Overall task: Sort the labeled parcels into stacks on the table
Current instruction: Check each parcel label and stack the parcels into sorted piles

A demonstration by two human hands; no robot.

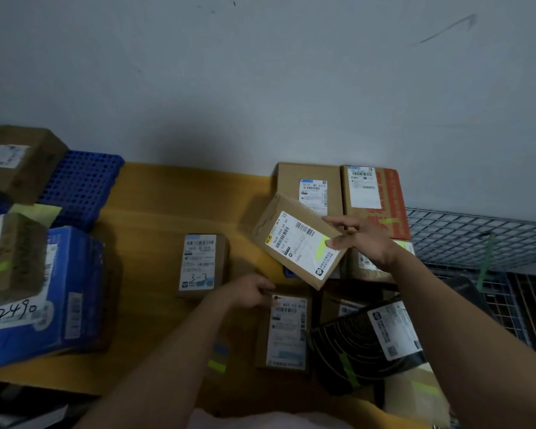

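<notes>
My right hand grips a flat brown parcel by its right edge and holds it tilted above the table, its white label facing up. My left hand rests on the top end of a brown parcel lying on the yellow table; its fingertips are hidden, so the grip is unclear. A small brown box marked "3-3" lies alone at mid-table. Two brown parcels lie side by side against the wall. A black bagged parcel lies at the right front.
A big blue box marked "2490" sits at the left with a brown box on top. Behind it are a blue perforated crate and another brown box. A wire mesh cage borders the table's right side.
</notes>
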